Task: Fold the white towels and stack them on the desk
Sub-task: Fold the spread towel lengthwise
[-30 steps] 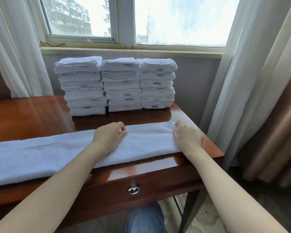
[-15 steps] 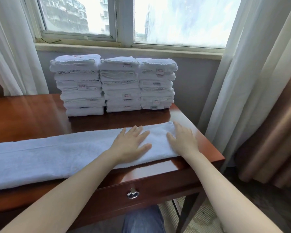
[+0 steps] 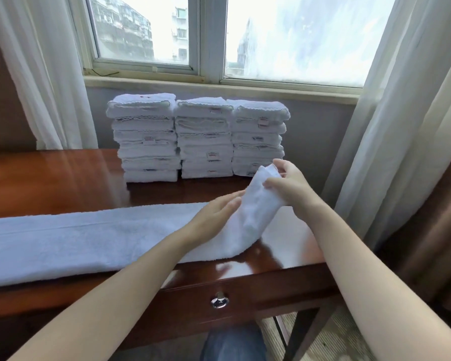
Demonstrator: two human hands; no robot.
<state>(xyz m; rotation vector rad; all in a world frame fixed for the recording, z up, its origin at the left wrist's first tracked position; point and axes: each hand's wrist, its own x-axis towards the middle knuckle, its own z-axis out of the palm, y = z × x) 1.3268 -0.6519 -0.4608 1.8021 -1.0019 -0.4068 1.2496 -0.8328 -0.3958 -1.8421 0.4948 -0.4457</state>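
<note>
- the long white towel (image 3: 89, 238) lay as a narrow strip along the near edge of the desk (image 3: 50, 178), running out of view on the left. laid flat like that, it was probably set up for folding end over end.
- the right hand (image 3: 289, 188) gripped the towel's right end, fingers and thumb curled round it. it held that end raised off the desk, likely to carry it leftward over the rest.
- the left hand (image 3: 214, 217) was open, fingers straight against the rising cloth, seemingly to pin the strip where the fold should fall.
- three stacks of folded towels (image 3: 198, 138) stood side by side at the far edge of the desk, leaving the near part for folding.
</note>
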